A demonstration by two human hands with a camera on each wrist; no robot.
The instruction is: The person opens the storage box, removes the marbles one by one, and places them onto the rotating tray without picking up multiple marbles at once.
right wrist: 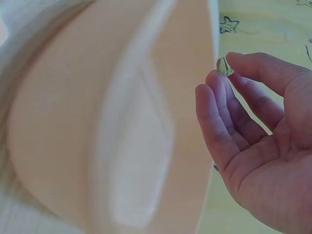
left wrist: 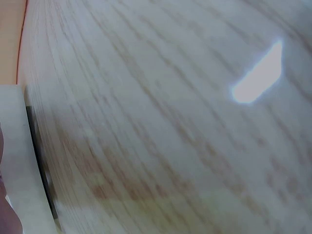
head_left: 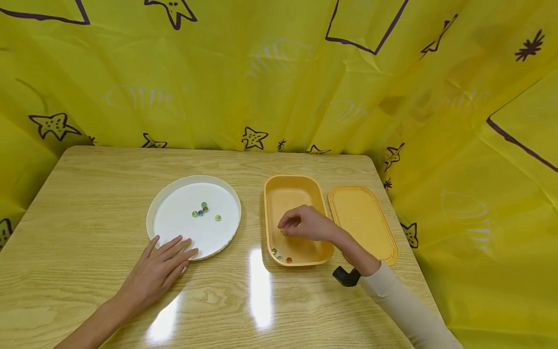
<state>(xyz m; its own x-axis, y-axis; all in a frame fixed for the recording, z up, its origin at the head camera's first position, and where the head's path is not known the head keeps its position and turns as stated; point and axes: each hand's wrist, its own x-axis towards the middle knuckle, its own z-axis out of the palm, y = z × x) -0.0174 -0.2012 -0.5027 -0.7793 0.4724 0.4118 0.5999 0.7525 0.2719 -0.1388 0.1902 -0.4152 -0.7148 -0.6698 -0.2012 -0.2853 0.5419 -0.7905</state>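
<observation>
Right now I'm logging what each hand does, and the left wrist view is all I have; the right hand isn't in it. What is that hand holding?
Observer: The right hand pinches a single marble.

Operator: Thanks. I see only part of the outside of the white tray. What is in it?

Observer: Five marbles: four close together, one apart to their right in the head view.

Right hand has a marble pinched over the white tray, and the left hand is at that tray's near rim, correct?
Not quite: the head view shows the right hand pinching the marble over the orange box, not the white tray. The left hand is at that tray's near rim.
</observation>
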